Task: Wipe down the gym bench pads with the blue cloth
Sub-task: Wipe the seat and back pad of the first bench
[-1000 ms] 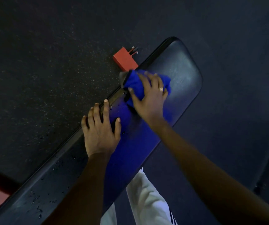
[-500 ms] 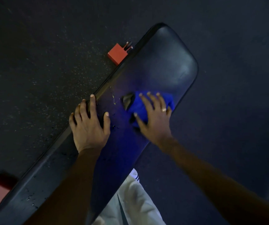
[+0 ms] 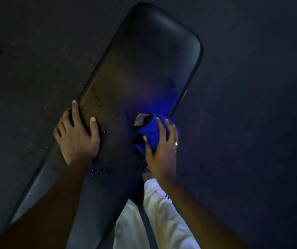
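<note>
A long black bench pad (image 3: 149, 56) runs diagonally from lower left to upper right. A bunched blue cloth (image 3: 150, 134) lies at the pad's right edge. My right hand (image 3: 162, 150) lies over the cloth with fingers spread and presses it onto the pad. My left hand (image 3: 77, 137) grips the pad's left edge, thumb on top and fingers curled over the side. Small water droplets (image 3: 99, 170) dot the pad near my left hand. The cloth has a grey patch (image 3: 140, 119) at its upper left.
Dark speckled rubber floor (image 3: 36, 69) surrounds the bench on both sides. White trousers (image 3: 155, 221) show below the pad at the bottom centre, with a bare foot (image 3: 146, 175) just under the pad's right edge.
My right hand has dragged the cloth from the pad's left edge across to its right edge and nearer to me. My left hand has stayed on the left edge. The red block has left the view.
</note>
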Demonstrator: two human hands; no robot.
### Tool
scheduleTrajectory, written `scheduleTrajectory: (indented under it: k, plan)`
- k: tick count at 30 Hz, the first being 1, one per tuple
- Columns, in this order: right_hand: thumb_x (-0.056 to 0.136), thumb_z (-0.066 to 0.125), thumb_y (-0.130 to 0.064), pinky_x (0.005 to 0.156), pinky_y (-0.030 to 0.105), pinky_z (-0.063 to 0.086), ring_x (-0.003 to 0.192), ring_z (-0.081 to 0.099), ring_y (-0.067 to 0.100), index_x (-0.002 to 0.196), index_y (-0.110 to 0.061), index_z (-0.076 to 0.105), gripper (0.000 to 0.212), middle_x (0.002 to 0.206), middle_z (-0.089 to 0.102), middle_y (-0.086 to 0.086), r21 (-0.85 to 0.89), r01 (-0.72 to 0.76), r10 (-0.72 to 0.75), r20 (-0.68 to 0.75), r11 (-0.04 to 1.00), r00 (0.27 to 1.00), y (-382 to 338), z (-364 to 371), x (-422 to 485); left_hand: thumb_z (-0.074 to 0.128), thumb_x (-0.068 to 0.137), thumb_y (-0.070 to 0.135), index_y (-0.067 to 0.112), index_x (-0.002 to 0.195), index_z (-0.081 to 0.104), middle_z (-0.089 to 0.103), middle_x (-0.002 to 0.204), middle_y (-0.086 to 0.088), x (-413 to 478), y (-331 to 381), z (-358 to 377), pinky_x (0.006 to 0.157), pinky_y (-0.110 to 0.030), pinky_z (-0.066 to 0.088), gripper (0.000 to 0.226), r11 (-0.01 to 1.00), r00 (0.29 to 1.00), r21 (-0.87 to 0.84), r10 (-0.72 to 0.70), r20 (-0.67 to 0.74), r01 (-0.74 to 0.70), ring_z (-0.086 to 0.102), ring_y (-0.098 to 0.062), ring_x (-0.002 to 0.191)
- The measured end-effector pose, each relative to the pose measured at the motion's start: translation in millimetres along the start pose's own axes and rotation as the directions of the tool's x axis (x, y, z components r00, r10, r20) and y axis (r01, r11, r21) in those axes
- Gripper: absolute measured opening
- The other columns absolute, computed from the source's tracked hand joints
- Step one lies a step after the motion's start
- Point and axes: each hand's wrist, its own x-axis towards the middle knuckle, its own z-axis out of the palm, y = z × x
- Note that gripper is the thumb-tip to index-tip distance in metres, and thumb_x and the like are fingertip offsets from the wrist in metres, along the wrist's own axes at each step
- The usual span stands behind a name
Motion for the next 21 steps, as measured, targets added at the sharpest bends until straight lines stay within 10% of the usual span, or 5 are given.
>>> scheduleTrajectory:
  k: [8, 14, 21]
  plan:
    - [0.097, 0.061, -0.041, 0.11, 0.05, 0.04, 0.134, 0.045, 0.034, 0.15, -0.02, 0.041, 0.061, 0.147, 0.042, 0.01, 0.324, -0.254, 0.341, -0.246, 0.911, 0.907, -10.2, 1.0, 84.6, 0.031, 0.105, 0.053, 0.021, 0.161, 0.021, 0.04, 0.152, -0.025, -0.9, -0.5, 3.6, 0.11, -0.062, 0.028, 0.065, 1.0, 0.999, 0.015, 0.008, -0.036, -0.008, 0.039, -0.044, 0.137]
    - [0.09, 0.069, -0.021, 0.118, 0.057, 0.032, 0.15, 0.024, 0.034, 0.157, -0.026, 0.027, 0.08, 0.161, 0.02, 0.004, 0.203, -0.065, 0.068, -0.007, 0.977, 0.998, 0.7, 6.9, -9.9, 0.028, 0.106, 0.055, 0.022, 0.162, 0.019, 0.038, 0.153, -0.025, -2.9, -1.7, 1.6, 0.111, -0.063, 0.026, 0.066, 1.0, 0.999, 0.015, 0.018, -0.028, -0.018, 0.037, -0.045, 0.138]
    - [0.093, 0.066, -0.037, 0.11, 0.07, 0.032, 0.15, 0.018, 0.038, 0.155, -0.025, 0.03, 0.073, 0.162, 0.024, 0.006, 0.008, -0.217, 0.217, -0.084, 0.976, 0.973, -17.6, -18.2, 123.4, 0.03, 0.105, 0.053, 0.02, 0.162, 0.021, 0.039, 0.152, -0.025, -2.5, -1.7, 3.6, 0.11, -0.061, 0.028, 0.065, 0.999, 0.999, 0.023, 0.023, -0.044, -0.022, 0.039, -0.044, 0.136]
